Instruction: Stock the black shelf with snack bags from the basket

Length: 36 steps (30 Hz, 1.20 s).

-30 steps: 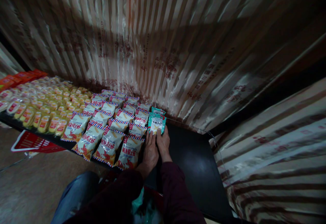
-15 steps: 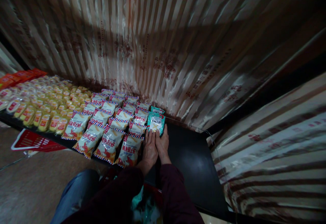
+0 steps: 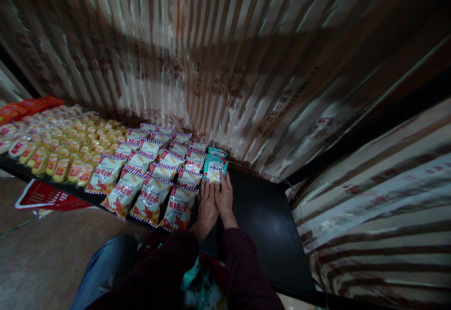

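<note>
A teal-and-white snack bag [image 3: 213, 166] lies on the black shelf [image 3: 268, 225], with another teal snack bag [image 3: 217, 152] just behind it. My left hand [image 3: 207, 205] rests flat, its stretched fingertips touching the lower edge of the front bag. Beside it, my right hand [image 3: 224, 199] lies with fingers extended over the bag's lower right corner. Both hands are open and cover the bottom of the bag. To their left stand rows of white snack bags [image 3: 150, 198] with red lettering and striped tops.
Yellow packaged snacks [image 3: 72, 155] fill the left of the shelf, with orange packets [image 3: 30, 105] beyond. Striped plastic sheeting [image 3: 225, 56] hangs behind. A thin wire [image 3: 262, 173] crosses to the right. Below my arms are more teal packages [image 3: 200, 284].
My right hand has shifted from the side of the front teal bag onto its lower right corner. The left hand has hardly moved.
</note>
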### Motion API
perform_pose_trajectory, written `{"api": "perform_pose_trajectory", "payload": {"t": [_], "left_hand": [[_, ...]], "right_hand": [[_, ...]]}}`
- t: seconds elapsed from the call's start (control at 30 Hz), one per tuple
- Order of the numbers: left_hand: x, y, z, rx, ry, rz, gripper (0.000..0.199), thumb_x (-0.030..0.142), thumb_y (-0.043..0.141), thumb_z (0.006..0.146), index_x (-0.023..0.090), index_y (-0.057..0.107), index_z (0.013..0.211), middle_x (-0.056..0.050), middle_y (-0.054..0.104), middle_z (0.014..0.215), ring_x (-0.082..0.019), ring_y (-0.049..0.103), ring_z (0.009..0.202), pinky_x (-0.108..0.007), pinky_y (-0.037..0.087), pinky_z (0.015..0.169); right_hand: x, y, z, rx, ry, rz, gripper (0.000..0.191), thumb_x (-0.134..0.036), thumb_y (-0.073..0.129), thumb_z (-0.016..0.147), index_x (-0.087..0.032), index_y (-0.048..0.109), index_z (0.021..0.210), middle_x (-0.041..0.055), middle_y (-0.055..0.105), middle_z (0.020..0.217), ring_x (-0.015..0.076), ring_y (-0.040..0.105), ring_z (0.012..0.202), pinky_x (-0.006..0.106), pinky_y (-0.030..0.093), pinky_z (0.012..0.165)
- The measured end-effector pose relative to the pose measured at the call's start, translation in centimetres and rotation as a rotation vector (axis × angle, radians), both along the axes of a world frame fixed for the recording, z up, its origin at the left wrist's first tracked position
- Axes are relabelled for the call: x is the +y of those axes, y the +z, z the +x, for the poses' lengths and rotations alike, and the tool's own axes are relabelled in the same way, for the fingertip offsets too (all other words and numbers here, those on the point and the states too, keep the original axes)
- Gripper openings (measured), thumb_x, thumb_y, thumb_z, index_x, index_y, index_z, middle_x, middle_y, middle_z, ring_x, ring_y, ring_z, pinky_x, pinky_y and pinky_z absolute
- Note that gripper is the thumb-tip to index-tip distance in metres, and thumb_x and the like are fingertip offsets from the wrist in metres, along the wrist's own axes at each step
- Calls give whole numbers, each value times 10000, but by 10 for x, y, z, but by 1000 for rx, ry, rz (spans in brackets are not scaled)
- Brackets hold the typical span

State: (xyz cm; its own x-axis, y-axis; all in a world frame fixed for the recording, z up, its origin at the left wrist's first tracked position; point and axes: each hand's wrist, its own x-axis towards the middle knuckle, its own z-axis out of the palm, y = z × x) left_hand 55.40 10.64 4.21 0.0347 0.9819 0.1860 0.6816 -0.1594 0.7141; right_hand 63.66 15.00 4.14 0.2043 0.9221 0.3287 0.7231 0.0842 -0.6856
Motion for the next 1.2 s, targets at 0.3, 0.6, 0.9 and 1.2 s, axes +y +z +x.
{"api": "perform_pose_trajectory", "payload": {"t": [0.3,0.6,0.9,1.2], "left_hand": [[-1,-10,1,88,-6,172,470,165,374,938,117,393,1406,-152,336,1514,-262,224,1439,-460,345,1127],[-28,6,3,176,-145,79,378,161,347,961,164,518,1298,-117,393,1488,-272,287,1415,-501,401,1080],[-72,14,-10,199,-218,-33,383,146,327,952,123,540,1269,-127,453,1445,-251,331,1395,-457,370,1115],[-123,-7,-41,174,-325,74,372,180,455,894,98,546,1246,-151,511,1385,-253,350,1379,-447,372,1120]], "right_hand": [[-16,-9,5,0,-80,59,567,-437,330,897,-131,509,1339,162,354,1494,273,335,1361,473,317,1093],[-51,-19,13,91,-175,54,508,-373,378,833,-112,592,1213,185,540,1316,268,464,1261,444,375,1048],[-94,-22,11,87,-128,9,413,-318,402,769,-124,698,983,177,586,1238,270,557,1126,418,424,986],[-155,-22,-20,71,-90,11,364,-237,389,780,-143,712,918,151,584,1235,242,576,1089,401,449,970]]}}
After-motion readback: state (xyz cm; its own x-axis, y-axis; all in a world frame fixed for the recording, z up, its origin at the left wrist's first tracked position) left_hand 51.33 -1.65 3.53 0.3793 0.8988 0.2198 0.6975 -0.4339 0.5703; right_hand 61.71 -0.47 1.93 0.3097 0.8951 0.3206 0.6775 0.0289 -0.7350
